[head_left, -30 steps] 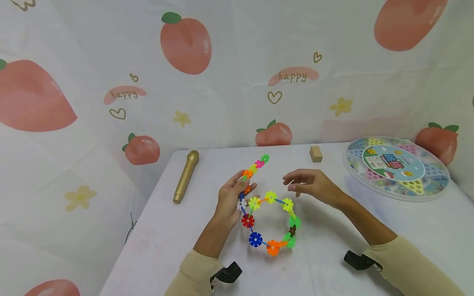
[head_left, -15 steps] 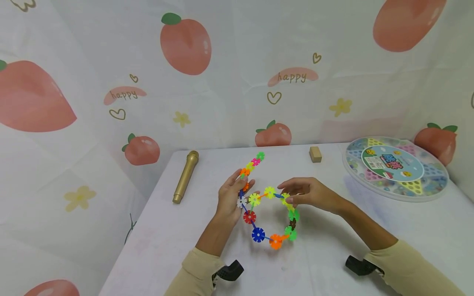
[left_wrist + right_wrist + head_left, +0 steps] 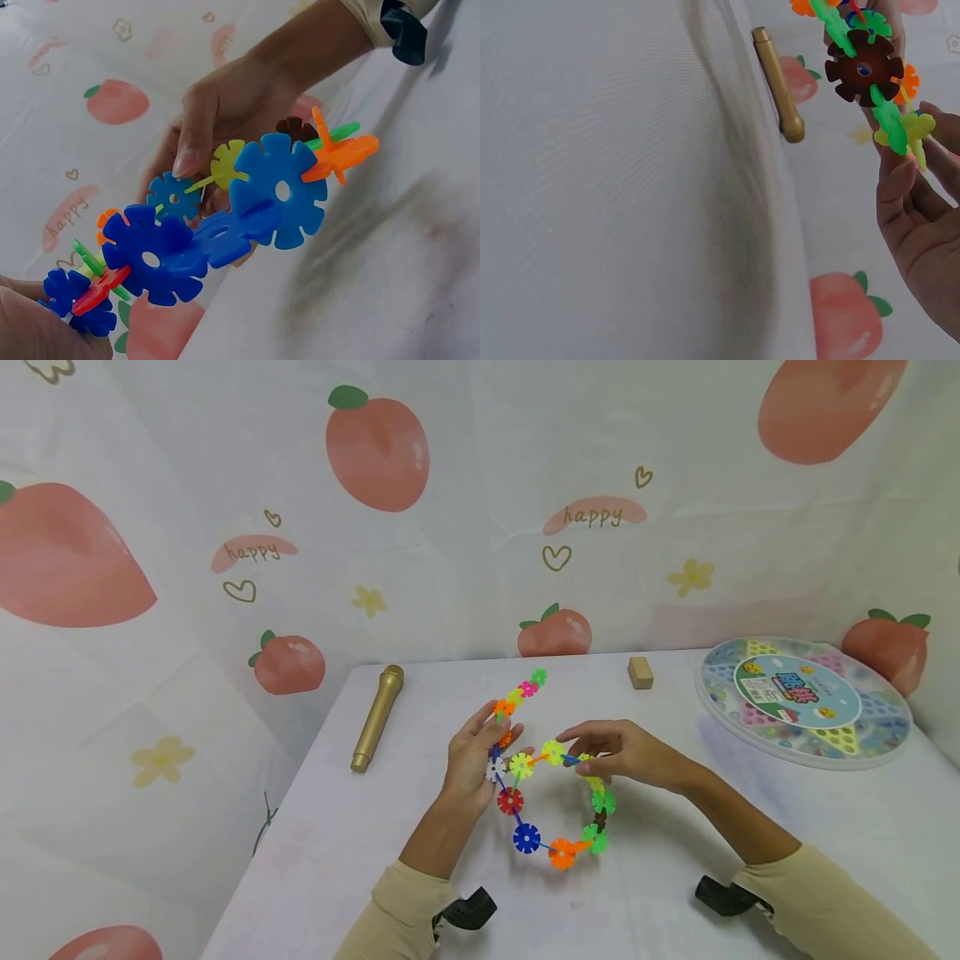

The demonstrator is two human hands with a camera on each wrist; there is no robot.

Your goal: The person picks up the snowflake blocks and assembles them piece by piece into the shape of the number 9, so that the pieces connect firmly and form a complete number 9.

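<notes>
A chain of colourful notched plastic flower discs (image 3: 527, 838) is joined into a ring, with a straight tail pointing up and away. My left hand (image 3: 468, 766) holds it where the tail meets the ring, near a white disc (image 3: 495, 769). At the ring's upper right, my right hand (image 3: 630, 752) pinches the chain between thumb and fingers, partly covering a yellow disc there. The ring hangs above the table. Seen from the left wrist, dark blue discs (image 3: 154, 259) are close by and the right thumb touches a light blue disc (image 3: 174, 196). A brown disc (image 3: 864, 69) shows in the right wrist view.
A gold microphone (image 3: 377, 718) lies on the white table (image 3: 315, 860) at the left. Towards the back are a small wooden block (image 3: 641, 672) and, at right, a round board-game box (image 3: 802, 702). A peach-printed cloth (image 3: 465, 568) hangs behind the table.
My right hand has moved down and slightly left from apart to the ring and now pinches its upper right side. The left hand keeps its hold, with the ring shifting slightly.
</notes>
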